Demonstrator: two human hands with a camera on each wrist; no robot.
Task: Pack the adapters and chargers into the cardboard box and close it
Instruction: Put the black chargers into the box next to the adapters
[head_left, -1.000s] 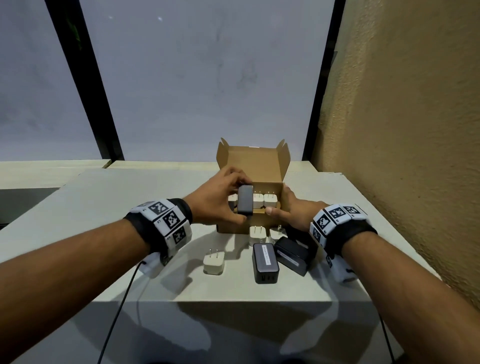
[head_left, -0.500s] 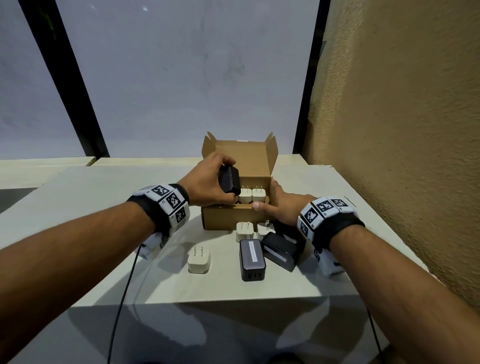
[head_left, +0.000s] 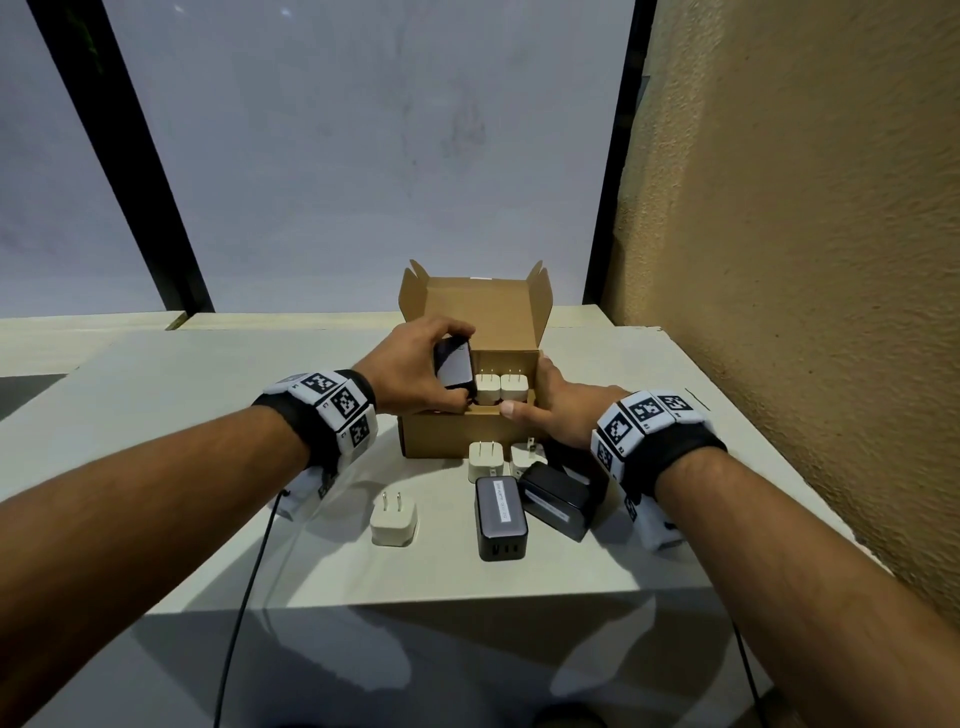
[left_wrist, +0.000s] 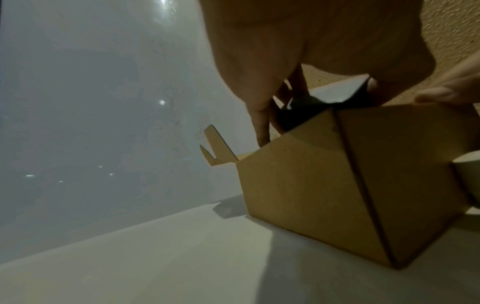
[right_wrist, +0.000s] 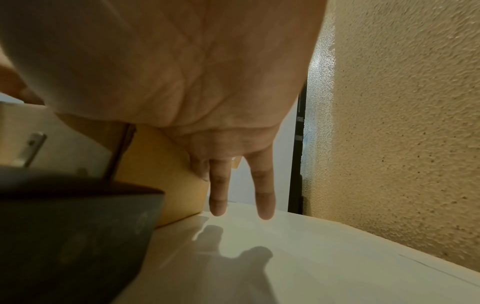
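Note:
An open cardboard box (head_left: 457, 439) stands on the table with its lid (head_left: 475, 312) upright at the back. Two white adapters (head_left: 501, 387) stand inside it. My left hand (head_left: 415, 371) grips a black charger (head_left: 456, 371) tilted in the box's left part; in the left wrist view the black charger (left_wrist: 311, 107) juts above the box (left_wrist: 337, 185). My right hand (head_left: 558, 410) rests against the box's right side, fingers (right_wrist: 265, 197) straight, thumb on the front rim. In front lie two white adapters (head_left: 484, 460), a third white adapter (head_left: 394, 519) and two black chargers (head_left: 501, 514).
A textured tan wall (head_left: 805, 260) runs close along the table's right side. A pale panel with black frame bars (head_left: 140, 171) stands behind. The table (head_left: 182, 415) ends at a front edge near my forearms. A black cable (head_left: 244, 597) hangs down from my left wrist.
My left hand has carried the black charger from above the box's front wall to its left part and lowered it in. The right hand has stayed at the box.

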